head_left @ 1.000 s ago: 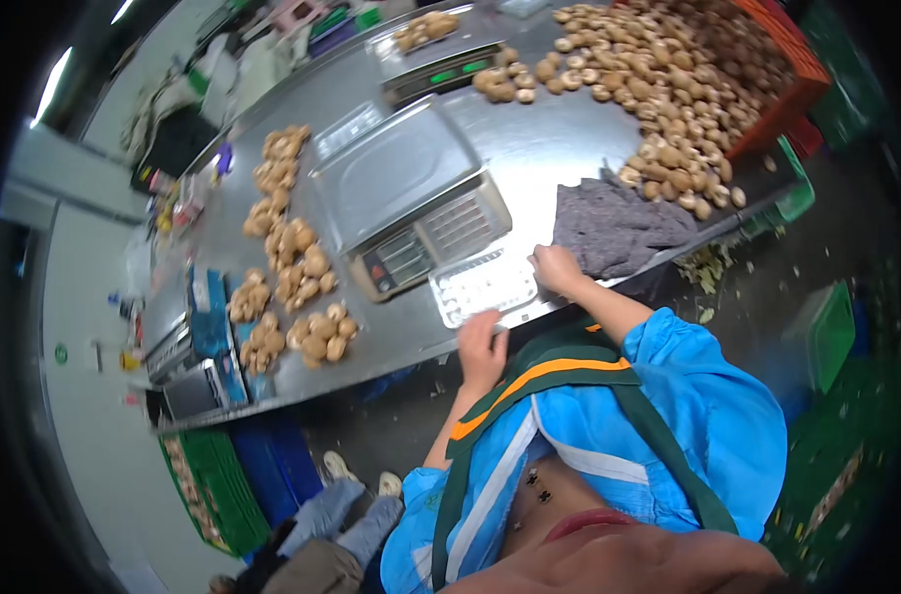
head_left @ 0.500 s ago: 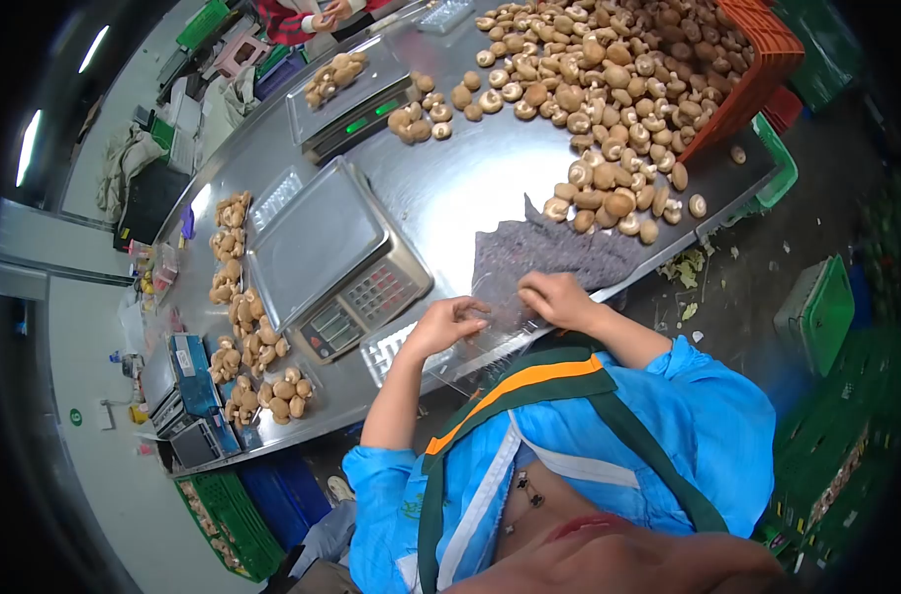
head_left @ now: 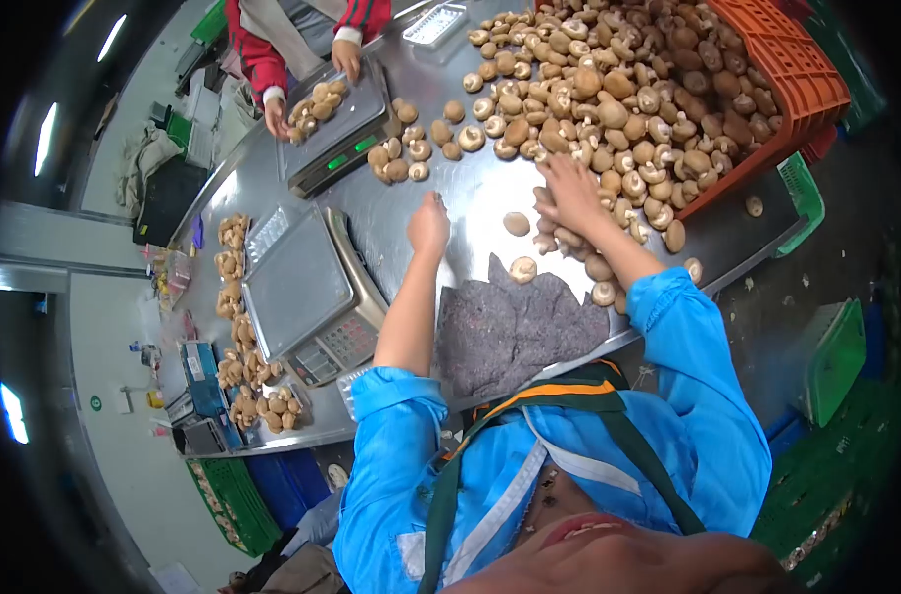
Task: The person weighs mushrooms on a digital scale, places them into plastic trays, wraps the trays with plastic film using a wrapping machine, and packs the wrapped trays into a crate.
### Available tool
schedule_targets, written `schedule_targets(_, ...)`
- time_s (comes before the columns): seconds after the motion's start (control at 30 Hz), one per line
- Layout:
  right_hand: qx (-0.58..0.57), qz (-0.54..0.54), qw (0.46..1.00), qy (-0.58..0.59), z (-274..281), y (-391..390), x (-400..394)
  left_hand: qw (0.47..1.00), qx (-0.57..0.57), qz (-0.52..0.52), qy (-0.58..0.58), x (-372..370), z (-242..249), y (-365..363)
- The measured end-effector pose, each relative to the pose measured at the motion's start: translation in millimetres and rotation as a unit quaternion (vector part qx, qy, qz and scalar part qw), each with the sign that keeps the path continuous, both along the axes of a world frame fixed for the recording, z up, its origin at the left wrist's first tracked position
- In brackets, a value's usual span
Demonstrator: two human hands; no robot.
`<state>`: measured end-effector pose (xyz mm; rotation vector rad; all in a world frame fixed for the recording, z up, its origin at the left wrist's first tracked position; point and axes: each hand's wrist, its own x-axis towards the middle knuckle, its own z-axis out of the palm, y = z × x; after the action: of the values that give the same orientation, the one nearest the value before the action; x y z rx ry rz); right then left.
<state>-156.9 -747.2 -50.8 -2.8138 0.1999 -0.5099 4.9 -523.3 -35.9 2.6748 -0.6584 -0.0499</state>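
My right hand (head_left: pixel 575 201) lies palm down with its fingers spread over several brown mushrooms (head_left: pixel 559 236) at the near edge of a large mushroom pile (head_left: pixel 609 109). My left hand (head_left: pixel 429 230) is closed above the bare metal to the left; whatever it may hold is hidden. Between my arms a grey, felt-like cloth (head_left: pixel 520 332) rests at the table's near edge. One pale-gilled mushroom (head_left: pixel 522 269) sits at the cloth's far edge, and another mushroom (head_left: pixel 517 224) lies loose beyond it.
A weighing scale (head_left: pixel 302 287) stands left of my left arm, with rows of grouped mushrooms (head_left: pixel 235 327) beyond it. An orange crate (head_left: pixel 787 79) tips over the pile at the right. Across the metal table (head_left: pixel 480 188), a co-worker's hands (head_left: pixel 346 59) touch mushrooms on a second scale (head_left: pixel 341 124).
Both my hands have moved forward from the cloth, the right onto the mushrooms. Some mushrooms now lie nearer the cloth. The co-worker's hands have come down to the far scale.
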Motion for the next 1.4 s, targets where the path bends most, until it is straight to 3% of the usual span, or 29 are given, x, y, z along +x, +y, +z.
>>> schedule_targets(0.03,0.043,-0.058,0.994,-0.079,14,-9,10,1.0,0.014,-0.003,0.004,6,-9,-7)
schedule_targets(0.17,0.162,-0.201,0.954,-0.155,20,-29,-35,0.997,0.009,-0.026,0.071,-7,-37,-42)
schedule_targets(0.23,0.186,-0.252,0.941,-0.129,6,-24,-73,0.971,-0.115,-0.038,0.208,-38,-42,-67)
schedule_targets(0.27,0.195,-0.262,0.938,-0.115,-10,-21,-85,0.907,-0.221,-0.018,0.359,-57,-44,-82)
schedule_targets(0.3,0.219,-0.27,0.933,-0.095,-20,-15,-94,0.881,-0.273,-0.028,0.385,-75,-56,-101)
schedule_targets(0.33,0.243,-0.277,0.927,-0.076,-30,-9,-101,0.853,-0.35,-0.023,0.386,-79,-136,-125)
schedule_targets(0.37,0.215,-0.275,0.934,-0.069,-36,-6,-101,0.741,-0.42,0.053,0.522,-99,-128,-147)
schedule_targets(0.4,0.188,-0.275,0.941,-0.064,-43,-6,-99,0.673,-0.455,0.025,0.583,-111,-118,-161)
schedule_targets(0.47,0.147,-0.291,0.944,-0.055,-53,-17,-95,0.566,-0.445,0.06,0.691,-121,-112,-184)
schedule_targets(0.5,0.151,-0.289,0.943,-0.072,-52,-22,-93,0.563,-0.445,0.058,0.694,-121,-106,-186)
schedule_targets(0.57,0.173,-0.268,0.944,-0.087,-42,-25,-91,0.442,-0.452,0.029,0.775,-117,-93,-181)
schedule_targets(0.67,0.25,-0.259,0.922,-0.146,-31,-23,-91,0.44,-0.452,0.023,0.776,-115,-83,-165)
schedule_targets(0.8,0.232,-0.251,0.921,-0.189,23,-19,-87,0.441,-0.487,0.053,0.752,-112,-65,-134)
schedule_targets(0.83,0.225,-0.254,0.92,-0.197,33,-17,-83,0.405,-0.516,0.041,0.754,-112,-46,-123)
schedule_targets(0.87,0.227,-0.244,0.923,-0.194,46,-14,-79,0.403,-0.524,0.046,0.749,-109,-41,-113)
schedule_targets(0.93,0.382,-0.182,0.902,-0.087,69,-8,-64,0.381,-0.564,0.017,0.732,-103,-31,-92)
schedule_targets(0.97,0.371,-0.124,0.913,-0.114,61,-6,-49,0.346,-0.589,0.019,0.73,-100,-23,-79)
schedule_targets(1.07,0.352,-0.04,0.934,-0.037,75,29,6,0.327,-0.649,0.056,0.684,-91,3,-34)
schedule_targets(1.13,0.472,0.011,0.878,0.079,68,60,53,0.336,-0.69,0.064,0.638,-78,9,2)
schedule_targets(1.17,0.506,0.043,0.853,0.119,71,81,75,0.372,-0.705,0.08,0.599,-69,5,21)
schedule_targets(1.2,0.431,0.084,0.892,0.104,64,101,98,0.405,-0.718,0.097,0.558,-60,5,40)
schedule_targets(1.23,0.434,0.115,0.887,0.11,63,124,122,0.443,-0.726,0.158,0.501,-54,18,59)
schedule_targets(1.33,0.493,0.197,0.832,0.161,72,198,188,0.407,-0.771,0.23,0.432,-36,57,125)
schedule_targets(1.37,0.516,0.224,0.804,0.195,73,221,207,0.402,-0.804,0.166,0.405,-28,51,153)
schedule_targets(1.4,0.537,0.248,0.774,0.229,79,247,223,0.402,-0.81,0.165,0.393,-21,51,179)
